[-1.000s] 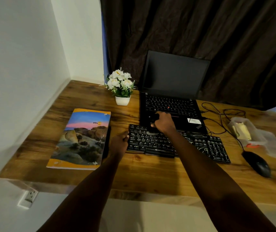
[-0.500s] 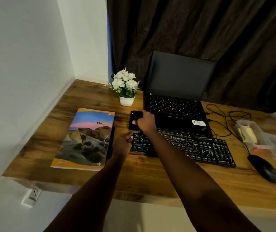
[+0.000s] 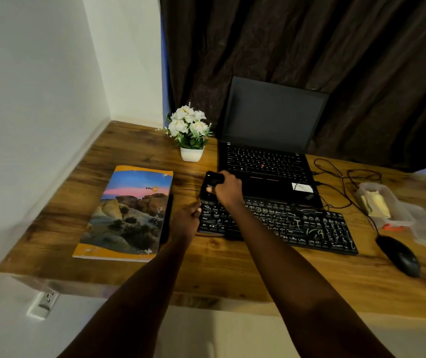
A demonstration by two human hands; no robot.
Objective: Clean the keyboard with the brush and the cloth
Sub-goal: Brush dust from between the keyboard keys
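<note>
I read this as the brushing step, near its start or between passes. My right hand [image 3: 228, 188] is closed round a flat black object [image 3: 210, 182], thumb across its face, holding it over the desk [image 3: 232, 275] just past the keyboard's far left corner. It may be the brush, but I see no bristles, so I cannot tell. My left hand [image 3: 187, 218] is curled against the left end of the keyboard [image 3: 284, 223] and seems to grip it to steady it.

The keyboard is a full-size black one. It lies across the middle of the desk, closer to the front edge than the back, and slants a little toward the right. Its far edge sits hard against the front of the open laptop [image 3: 266, 161]. White scribbles and smears cover the keys, thickest over the right half and the number pad. The left keys look cleaner, though my arms hide part of them.

Next, I judge the tool has to come back down onto the key rows and sweep rightward toward the marked keys, while the left hand stops the board sliding into the laptop. The cloth is probably the yellowish wad [image 3: 374, 204] in the clear plastic container [image 3: 387, 210] near the desk's right edge, well apart from both hands and beyond the mouse [image 3: 400, 255].
</note>
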